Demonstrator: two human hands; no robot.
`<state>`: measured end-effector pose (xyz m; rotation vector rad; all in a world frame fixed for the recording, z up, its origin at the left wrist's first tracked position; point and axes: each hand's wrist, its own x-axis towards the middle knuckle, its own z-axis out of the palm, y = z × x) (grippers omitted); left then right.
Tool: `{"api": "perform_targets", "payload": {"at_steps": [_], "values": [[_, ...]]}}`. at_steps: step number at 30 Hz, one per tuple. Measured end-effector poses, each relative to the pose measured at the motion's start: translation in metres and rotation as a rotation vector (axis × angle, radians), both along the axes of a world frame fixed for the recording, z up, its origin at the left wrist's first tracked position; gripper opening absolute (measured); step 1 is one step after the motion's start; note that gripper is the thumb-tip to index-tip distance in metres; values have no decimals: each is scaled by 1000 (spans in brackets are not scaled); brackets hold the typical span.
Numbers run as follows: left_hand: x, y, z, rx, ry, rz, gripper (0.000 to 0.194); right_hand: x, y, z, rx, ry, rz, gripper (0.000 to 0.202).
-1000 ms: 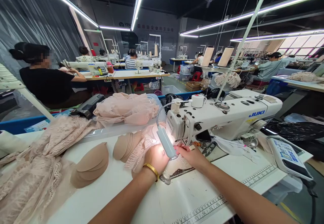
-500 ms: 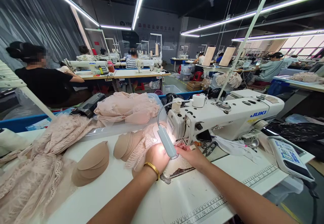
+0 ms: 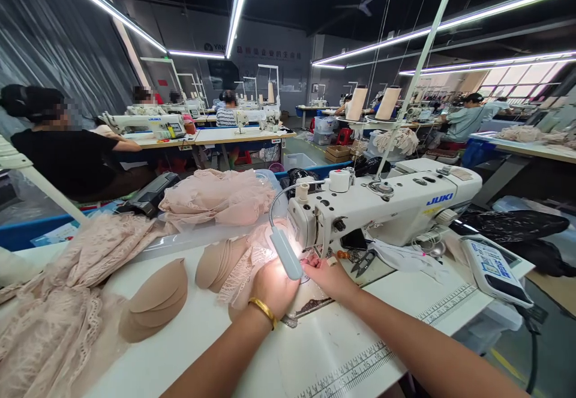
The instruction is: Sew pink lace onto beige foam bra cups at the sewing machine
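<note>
Beneath the small lamp [image 3: 287, 255], the left hand [image 3: 274, 287] lies against the lace [image 3: 237, 275], seemingly steadying it beside the sewing machine [image 3: 382, 209]; the right hand [image 3: 332, 277] has bunched fingers, perhaps for finer control. What either grips, I can't tell.

The left hand [image 3: 273, 290], a gold bangle [image 3: 263, 313] at its wrist, lay against pale pink lace [image 3: 238, 269] beneath a grey lamp [image 3: 287, 255]. The right hand [image 3: 333, 278] had its fingers bent close to the needle end of the white sewing machine [image 3: 391, 206]; what they held was too small to tell. Beige pads [image 3: 157, 299] overlapped on the white table [image 3: 211, 341], and dark snips [image 3: 365, 262] lay beyond the right hand
</note>
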<state>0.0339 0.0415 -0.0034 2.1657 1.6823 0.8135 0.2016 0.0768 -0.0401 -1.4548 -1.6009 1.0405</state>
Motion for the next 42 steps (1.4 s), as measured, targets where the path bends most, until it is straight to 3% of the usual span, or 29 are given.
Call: {"api": "perform_targets", "payload": {"at_steps": [3, 7, 11, 16, 21, 26, 29, 33, 42], "values": [[-7, -8, 10, 177, 45, -79, 19, 7, 0, 5, 46, -52, 32, 17], [-25, -12, 30, 441, 239, -204, 26, 37, -1, 25, 91, -151, 135, 8], [-44, -19, 36, 308, 409, -370, 23, 71, -5, 46, 140, -250, 234, 16], [-60, -32, 19, 202, 460, -368, 26, 85, -11, 49, 238, -601, 294, 26], [-66, -39, 8, 318, 435, -318, 28, 82, -19, 42, 372, -868, 355, 35], [-64, -41, -6, 472, 419, -294, 24, 67, -40, 39, 524, -764, 472, 27], [-62, -41, -14, 443, 439, -268, 20, 52, -53, 40, 595, -676, 644, 25], [-61, -44, -13, 441, 449, -225, 19, 31, -58, 38, 676, -685, 799, 29], [-57, -48, -4, 539, 464, -200, 25, 7, -38, 30, 760, -684, 750, 21]]}}
